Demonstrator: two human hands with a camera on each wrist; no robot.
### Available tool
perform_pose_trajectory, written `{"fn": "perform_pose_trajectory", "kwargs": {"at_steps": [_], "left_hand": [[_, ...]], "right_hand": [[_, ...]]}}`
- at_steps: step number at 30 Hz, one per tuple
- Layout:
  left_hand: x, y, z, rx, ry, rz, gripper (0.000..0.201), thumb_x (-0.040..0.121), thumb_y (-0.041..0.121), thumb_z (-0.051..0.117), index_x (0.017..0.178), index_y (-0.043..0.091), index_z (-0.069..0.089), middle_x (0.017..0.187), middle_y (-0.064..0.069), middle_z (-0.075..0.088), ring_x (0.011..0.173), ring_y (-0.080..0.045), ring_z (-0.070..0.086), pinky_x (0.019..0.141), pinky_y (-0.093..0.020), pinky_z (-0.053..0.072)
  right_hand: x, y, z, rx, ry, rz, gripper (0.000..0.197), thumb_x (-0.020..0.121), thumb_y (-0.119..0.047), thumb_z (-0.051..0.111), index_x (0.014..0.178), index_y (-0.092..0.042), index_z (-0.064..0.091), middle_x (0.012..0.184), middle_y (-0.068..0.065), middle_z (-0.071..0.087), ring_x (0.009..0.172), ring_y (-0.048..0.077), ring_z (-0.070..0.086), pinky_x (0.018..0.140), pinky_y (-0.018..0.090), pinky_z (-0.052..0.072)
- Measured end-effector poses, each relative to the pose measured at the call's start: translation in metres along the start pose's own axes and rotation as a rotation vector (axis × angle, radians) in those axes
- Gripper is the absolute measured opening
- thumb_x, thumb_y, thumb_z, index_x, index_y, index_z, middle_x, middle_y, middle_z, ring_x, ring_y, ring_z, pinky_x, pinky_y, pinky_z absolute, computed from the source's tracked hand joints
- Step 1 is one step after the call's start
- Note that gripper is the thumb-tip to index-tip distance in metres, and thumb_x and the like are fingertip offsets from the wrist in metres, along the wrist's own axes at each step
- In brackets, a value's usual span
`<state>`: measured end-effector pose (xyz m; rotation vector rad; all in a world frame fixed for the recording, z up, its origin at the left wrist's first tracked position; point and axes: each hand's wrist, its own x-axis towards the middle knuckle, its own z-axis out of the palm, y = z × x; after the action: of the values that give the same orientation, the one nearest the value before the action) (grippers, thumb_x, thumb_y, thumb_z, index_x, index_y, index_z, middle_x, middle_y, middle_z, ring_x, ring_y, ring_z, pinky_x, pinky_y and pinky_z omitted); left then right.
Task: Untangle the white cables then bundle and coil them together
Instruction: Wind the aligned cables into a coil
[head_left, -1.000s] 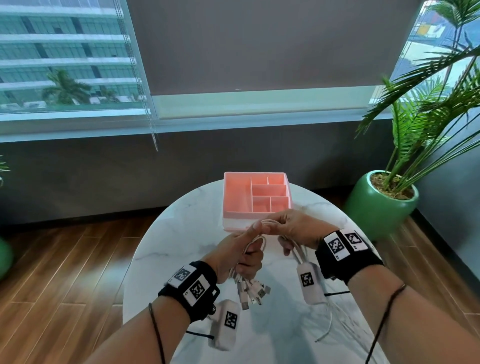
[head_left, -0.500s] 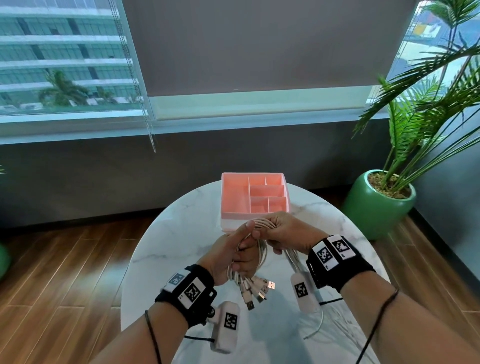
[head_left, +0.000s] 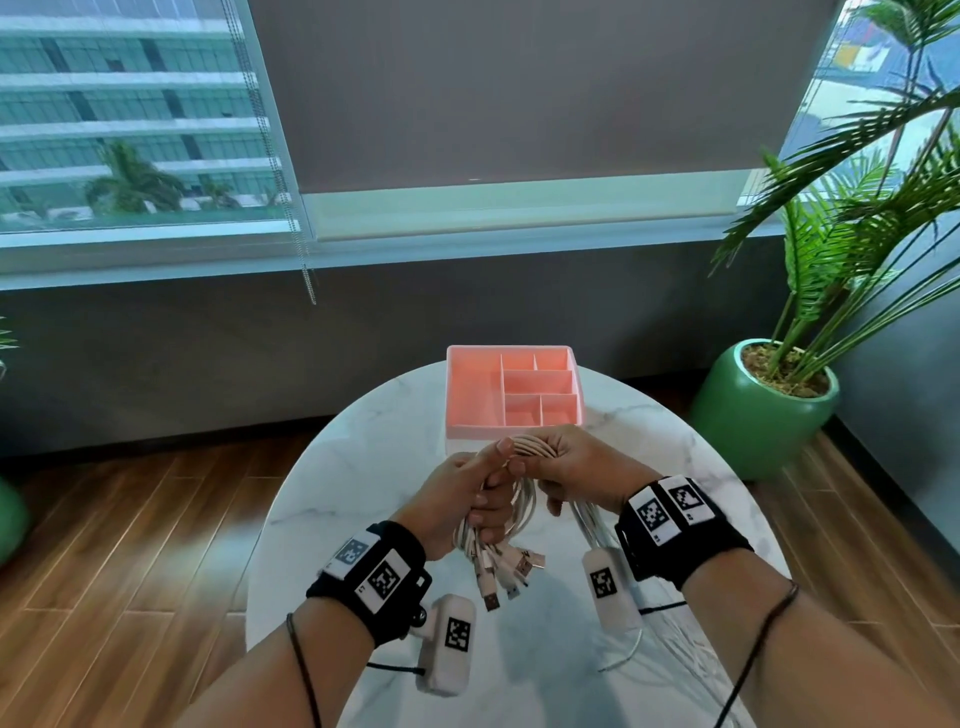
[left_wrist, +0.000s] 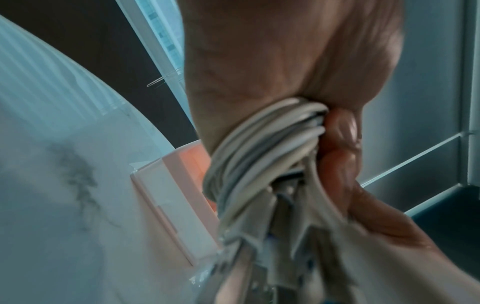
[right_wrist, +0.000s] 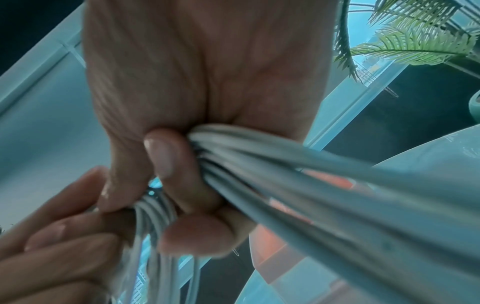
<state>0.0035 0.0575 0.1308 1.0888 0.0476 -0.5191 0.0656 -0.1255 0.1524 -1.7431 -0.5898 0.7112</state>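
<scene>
A bundle of white cables (head_left: 522, 499) hangs between both hands above the round marble table (head_left: 363, 467). My left hand (head_left: 467, 499) grips the looped strands (left_wrist: 262, 148) in a fist, and the USB plugs (head_left: 511, 569) dangle below it. My right hand (head_left: 563, 462) grips the same bundle (right_wrist: 272, 168) just beside the left, thumb over the strands at the top (head_left: 530, 446). The loose cable tails (head_left: 618, 654) trail down past my right wrist onto the table.
A pink divided organiser tray (head_left: 470, 395) stands on the table right behind the hands. A green potted palm (head_left: 763, 405) is on the floor to the right. Wooden floor surrounds the table, with a dark wall and window beyond.
The hands have drawn closer together and more loops are gathered in the left fist. The plugs now hang lower and fan out under the left hand.
</scene>
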Motion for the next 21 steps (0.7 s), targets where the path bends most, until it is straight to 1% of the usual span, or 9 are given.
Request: {"fn": "perform_pose_trajectory", "kwargs": {"at_steps": [2,4,7,10,12,13,16,18,21], "left_hand": [[-0.002,0.001,-0.004,-0.059,-0.076,-0.029,0.043,0.100,0.044,0.054,0.070,0.017,0.040,0.052,0.002,0.026,0.038,-0.012,0.028,0.043,-0.024,0.034],[-0.003,0.003,-0.005,-0.147,-0.114,-0.064,0.040,0.101,0.043,0.052,0.072,0.017,0.043,0.052,0.005,0.030,0.038,-0.010,0.031,0.044,-0.025,0.036],[-0.004,0.010,0.001,-0.185,-0.092,-0.057,0.038,0.100,0.041,0.050,0.071,0.017,0.047,0.050,0.007,0.030,0.036,-0.008,0.030,0.043,-0.024,0.037],[-0.003,0.018,0.006,-0.226,-0.066,-0.026,0.042,0.098,0.045,0.049,0.067,0.017,0.046,0.048,0.009,0.025,0.034,-0.006,0.025,0.039,-0.022,0.035],[-0.004,0.021,0.008,-0.275,-0.070,-0.034,0.047,0.098,0.051,0.045,0.067,0.017,0.043,0.047,0.009,0.026,0.034,-0.006,0.025,0.037,-0.022,0.032],[-0.004,0.021,0.009,-0.276,-0.046,-0.036,0.049,0.098,0.054,0.044,0.066,0.017,0.041,0.047,0.008,0.026,0.034,-0.007,0.023,0.037,-0.021,0.029],[-0.006,0.017,0.012,-0.196,0.094,0.000,0.050,0.098,0.053,0.047,0.062,0.019,0.037,0.049,0.005,0.021,0.036,-0.009,0.019,0.037,-0.021,0.022],[-0.007,0.014,0.012,-0.150,0.132,0.023,0.050,0.098,0.052,0.050,0.062,0.020,0.036,0.051,0.005,0.019,0.037,-0.010,0.017,0.037,-0.020,0.022],[-0.008,0.012,0.011,-0.148,0.131,0.058,0.049,0.096,0.051,0.052,0.062,0.020,0.034,0.050,0.005,0.019,0.036,-0.009,0.017,0.037,-0.019,0.022]], "right_hand": [[0.000,-0.002,-0.002,0.016,-0.030,0.009,0.010,0.096,-0.020,0.064,0.098,-0.011,0.068,0.061,0.002,0.048,0.049,0.016,0.039,0.046,0.030,0.047],[0.002,-0.004,-0.003,-0.016,-0.040,-0.013,0.018,0.097,-0.022,0.063,0.098,-0.004,0.065,0.063,0.006,0.049,0.047,0.017,0.040,0.044,0.029,0.042],[0.005,-0.004,-0.001,0.020,0.000,-0.034,0.026,0.099,-0.023,0.059,0.102,0.003,0.060,0.062,0.002,0.056,0.046,0.016,0.042,0.042,0.027,0.036],[0.008,-0.003,0.003,0.123,0.074,-0.068,0.037,0.097,-0.024,0.061,0.112,0.009,0.056,0.063,0.004,0.057,0.047,0.017,0.043,0.043,0.026,0.033],[0.008,-0.001,0.005,0.174,0.103,-0.084,0.040,0.095,-0.024,0.062,0.116,0.010,0.056,0.064,0.002,0.059,0.049,0.016,0.044,0.042,0.026,0.035],[0.008,0.001,0.006,0.198,0.105,-0.079,0.041,0.095,-0.024,0.063,0.118,0.009,0.056,0.064,0.000,0.060,0.050,0.015,0.044,0.043,0.025,0.036],[0.006,0.007,0.008,0.246,0.089,-0.042,0.036,0.095,-0.015,0.064,0.123,0.005,0.057,0.065,-0.004,0.061,0.051,0.013,0.041,0.046,0.025,0.037],[0.006,0.009,0.009,0.241,0.079,-0.026,0.033,0.095,-0.011,0.064,0.124,0.002,0.057,0.065,-0.002,0.059,0.051,0.013,0.041,0.046,0.026,0.038],[0.009,0.007,0.012,0.208,0.082,-0.026,0.030,0.096,-0.013,0.063,0.123,-0.002,0.059,0.068,0.003,0.055,0.051,0.014,0.043,0.044,0.025,0.037]]}}
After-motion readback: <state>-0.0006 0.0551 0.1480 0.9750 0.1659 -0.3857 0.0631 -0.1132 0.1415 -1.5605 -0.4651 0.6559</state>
